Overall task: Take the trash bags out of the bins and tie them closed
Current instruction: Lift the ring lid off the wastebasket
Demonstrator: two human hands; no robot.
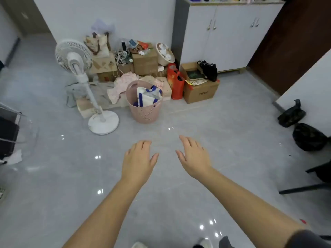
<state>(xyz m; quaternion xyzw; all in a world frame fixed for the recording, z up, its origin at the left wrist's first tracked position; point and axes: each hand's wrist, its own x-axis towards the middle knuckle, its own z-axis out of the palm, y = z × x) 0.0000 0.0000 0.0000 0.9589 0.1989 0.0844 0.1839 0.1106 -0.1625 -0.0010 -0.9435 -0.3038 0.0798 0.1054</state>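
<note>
Black trash bags (291,114), crinkled, knotted

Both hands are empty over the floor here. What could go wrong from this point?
1. Neither the left hand nor the right hand holds anything; the black trash bags lie off to the right, so reaching forward may miss them.
2. The glossy floor could be slippery.

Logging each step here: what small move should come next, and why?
Probably turn right toward the two black trash bags on the floor by the wall. Both hands, left and right, are open and empty, and no lined bin shows.
</note>
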